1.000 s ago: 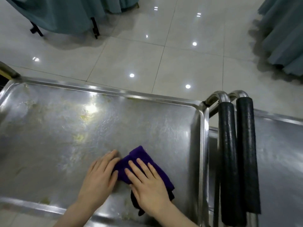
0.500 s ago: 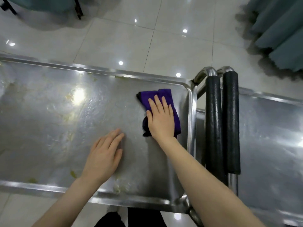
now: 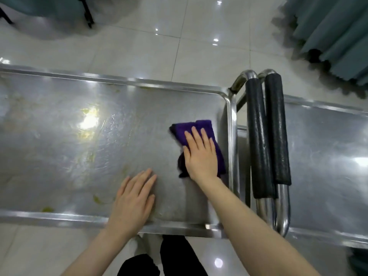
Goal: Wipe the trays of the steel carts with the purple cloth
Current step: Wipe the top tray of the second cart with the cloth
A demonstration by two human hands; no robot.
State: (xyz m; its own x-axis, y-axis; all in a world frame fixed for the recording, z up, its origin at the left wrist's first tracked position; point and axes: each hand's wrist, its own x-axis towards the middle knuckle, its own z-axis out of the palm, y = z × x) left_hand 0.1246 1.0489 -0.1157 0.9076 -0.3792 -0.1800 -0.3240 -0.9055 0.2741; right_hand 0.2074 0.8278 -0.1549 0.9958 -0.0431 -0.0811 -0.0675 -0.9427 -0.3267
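A folded purple cloth lies on the left steel cart tray, close to its right rim. My right hand presses flat on the cloth with straight fingers. My left hand rests flat on the bare tray near its front edge, to the left of the cloth. The tray surface carries yellowish smears and crumbs toward the left and front. A second steel cart tray stands to the right.
Two black-padded cart handles stand upright between the two trays. Teal draped fabric hangs at the top right, and table legs stand at the top left on the glossy tiled floor.
My right hand pushed the cloth from the tray's front toward its right rim, then drew it back a little. My left hand let go of the cloth and stayed flat on the tray.
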